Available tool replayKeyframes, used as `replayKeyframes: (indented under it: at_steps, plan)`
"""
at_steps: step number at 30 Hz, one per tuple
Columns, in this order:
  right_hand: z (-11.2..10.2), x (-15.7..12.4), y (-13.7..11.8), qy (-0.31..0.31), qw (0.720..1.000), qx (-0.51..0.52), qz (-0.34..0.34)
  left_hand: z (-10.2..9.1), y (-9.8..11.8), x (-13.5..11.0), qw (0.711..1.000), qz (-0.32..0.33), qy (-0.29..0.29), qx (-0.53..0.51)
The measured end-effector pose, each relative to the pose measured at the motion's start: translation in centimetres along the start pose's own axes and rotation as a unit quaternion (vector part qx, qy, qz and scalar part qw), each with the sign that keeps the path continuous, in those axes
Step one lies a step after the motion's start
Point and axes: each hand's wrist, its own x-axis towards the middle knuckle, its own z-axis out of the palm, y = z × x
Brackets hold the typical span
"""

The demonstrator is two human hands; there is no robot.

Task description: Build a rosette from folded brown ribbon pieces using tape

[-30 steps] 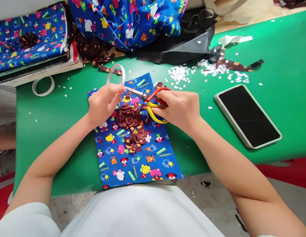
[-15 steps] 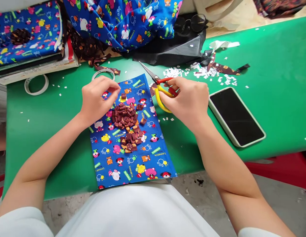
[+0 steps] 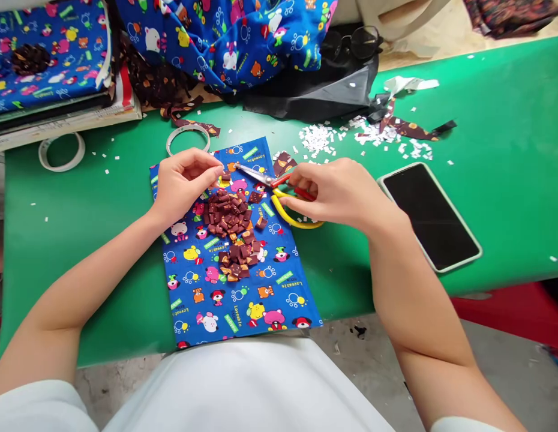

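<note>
My right hand [image 3: 346, 192] holds scissors [image 3: 260, 176] with red and yellow handles. Their blades point left, with the tips close to the fingertips of my left hand [image 3: 182, 183]. That left hand is pinched closed above a blue, cartoon-printed cloth [image 3: 279, 297]; whatever its fingertips hold is too small or hidden to name. Lying on the cloth are two adjoining heaps of small brown, orange-patterned cut pieces, an upper heap [image 3: 227, 213] and a lower heap [image 3: 238, 258]. A larger brown scrap [image 3: 284, 163] rests on the green table just beyond the scissors.
A phone [image 3: 432, 216] lies to the right. White cut bits [image 3: 317, 138] are scattered at the back, before a black sheet [image 3: 306, 99] and bunched blue cloth [image 3: 243, 42]. Two tape rolls, one at far left [image 3: 58, 167] and another nearer [image 3: 188, 128], lie by stacked books [image 3: 121, 114].
The scissors have swung from pointing away at the upper left to pointing left over the cloth, their tips now near my left fingertips. My left hand stays pinched, nearly in place.
</note>
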Motion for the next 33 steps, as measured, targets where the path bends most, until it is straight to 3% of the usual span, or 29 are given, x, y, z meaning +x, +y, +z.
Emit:
replayKeyframes:
  at_steps: [3,5,7,10,12,20,27,33]
  plan:
    - [-0.7,-0.3,0.5,-0.061,0.995,0.065,-0.047,0.0,0.0,0.0,1.000,-0.004,-0.002,-0.006]
    - [-0.9,-0.4,0.7,-0.060,0.994,0.067,-0.064,0.1,0.1,0.0,1.000,-0.011,-0.003,-0.003]
    - [-0.8,-0.4,0.8,-0.015,0.996,0.055,-0.066,0.1,0.1,0.0,1.000,-0.015,-0.004,0.000]
    - [-0.2,0.3,1.0,0.121,0.992,0.033,-0.023,0.2,0.3,0.0,1.000,-0.009,-0.008,-0.003]
    - [0.5,1.0,1.2,0.178,0.984,0.019,-0.004,0.2,0.3,0.1,1.000,-0.006,-0.014,0.000]
    - [2.3,3.1,1.7,0.104,0.990,-0.009,-0.089,0.2,0.6,0.1,0.999,-0.022,-0.032,-0.004]
    - [2.2,2.9,0.8,0.165,0.986,0.027,-0.026,0.3,0.8,0.1,0.999,-0.020,-0.035,-0.020]
    - [1.3,2.3,0.0,0.256,0.957,0.111,0.080,0.3,0.5,0.1,0.998,-0.026,-0.053,-0.018]
